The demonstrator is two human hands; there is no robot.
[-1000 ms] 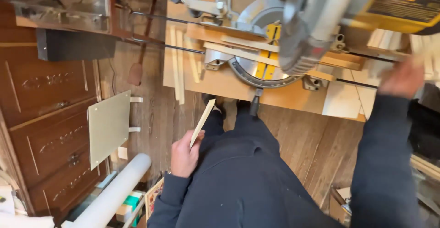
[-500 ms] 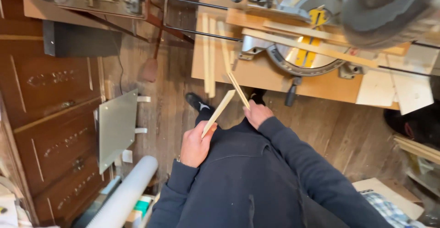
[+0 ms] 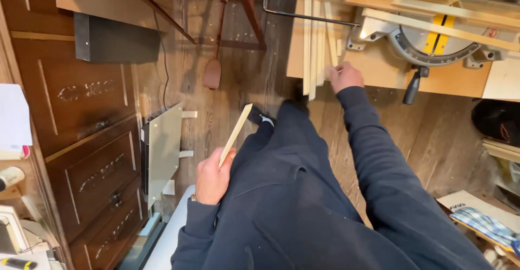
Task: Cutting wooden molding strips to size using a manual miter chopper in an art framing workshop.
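My left hand (image 3: pixel 212 178) grips a short pale wood strip (image 3: pixel 236 133) that points up and away over the plank floor. My right hand (image 3: pixel 344 76) reaches forward to the low plywood platform (image 3: pixel 379 66) and rests its fingers on a long thin wood strip (image 3: pixel 330 34), one of several pale strips (image 3: pixel 313 42) lying side by side at the platform's left end. A mitre saw (image 3: pixel 433 31) with a yellow-marked round table stands on the platform just right of that hand, with a long board (image 3: pixel 433 23) across its fence.
A dark wooden cabinet with carved drawers (image 3: pixel 92 140) runs down the left. A flat beige panel (image 3: pixel 162 145) leans beside it, a white tube (image 3: pixel 168 237) lies near my knee. A red-legged stand (image 3: pixel 216 15) and a small brush (image 3: pixel 212 72) sit ahead. Boxes and cloth (image 3: pixel 482 221) lie right.
My right hand carried a long strip from near my body out to the platform's pile. The left hand kept its short strip and dropped slightly. The view swung left.
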